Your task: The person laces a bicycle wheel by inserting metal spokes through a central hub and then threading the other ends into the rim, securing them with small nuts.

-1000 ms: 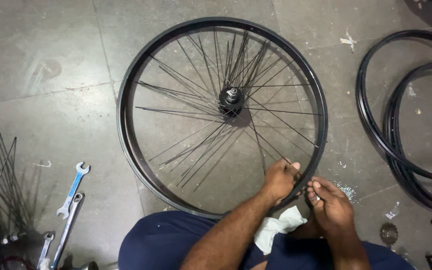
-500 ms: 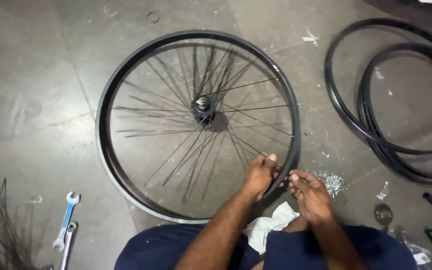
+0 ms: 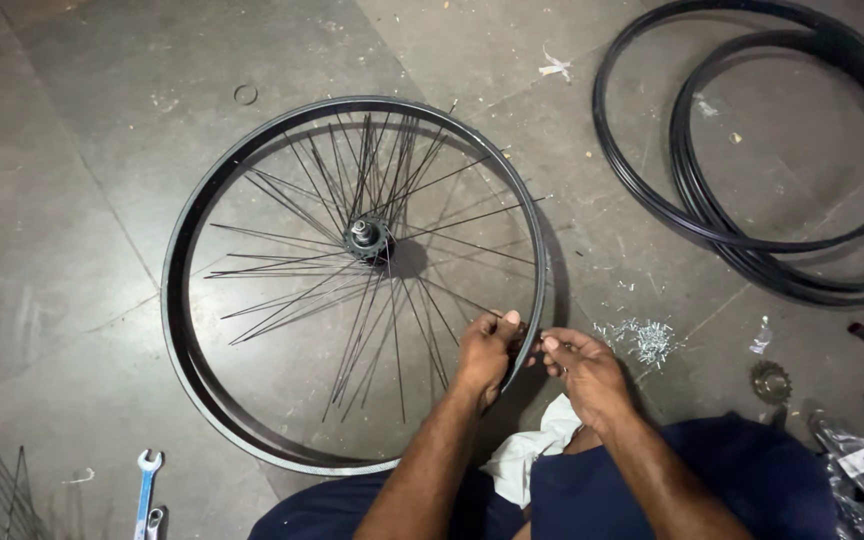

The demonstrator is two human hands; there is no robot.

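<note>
Lacing step: left hand [image 3: 485, 352] pinches thin steel spoke [image 3: 472, 306] inside black round metal wheel rim [image 3: 177, 300]; right hand [image 3: 584, 368] pinched at rim's outside, contents hidden; next needs careful alignment w/ hole.

A bicycle repair workshop with a bare grey concrete floor [image 3: 72, 200]. Around the black spoked wheel rim [image 3: 177, 300] lie loose black rubber tyres [image 3: 752, 250] to its right, small silver metal nipples [image 3: 647, 340] beside it, and a blue-handled spanner [image 3: 145, 490] below left.

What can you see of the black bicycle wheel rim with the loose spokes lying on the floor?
The black metal bicycle wheel rim lies flat on the grey concrete floor. A small metal hub sits near its middle, with thin dark spokes fanning out unevenly; several look loose and a few poke past the rim at the upper right. The left hand rests inside the rim at its lower right, and the right hand meets it from outside.
</note>
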